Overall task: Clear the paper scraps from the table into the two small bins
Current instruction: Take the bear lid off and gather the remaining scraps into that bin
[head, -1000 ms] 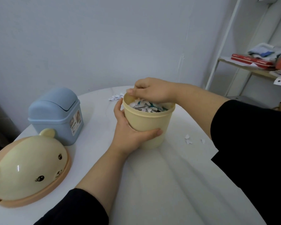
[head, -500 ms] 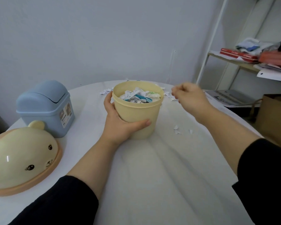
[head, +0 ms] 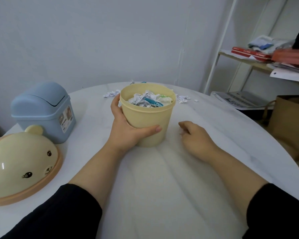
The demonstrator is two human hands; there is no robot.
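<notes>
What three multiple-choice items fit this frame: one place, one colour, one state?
1. Where does the bear-face lid lie?
A) on the yellow bin
B) on the table, beside the swing-lid bin
C) on the shelf

2. What colour is the swing-lid bin?
A) blue
B) red
C) green

3. What is the left hand doing?
A) lying flat on the table
B) gripping the yellow bin's side
C) lifting the bear-face lid

Answers:
1 B: the lid rests on the table at near left, and the yellow bin stands open.
2 A: its body and swing lid are both pale blue.
3 B: its fingers and thumb curl round the bin's wall.
</notes>
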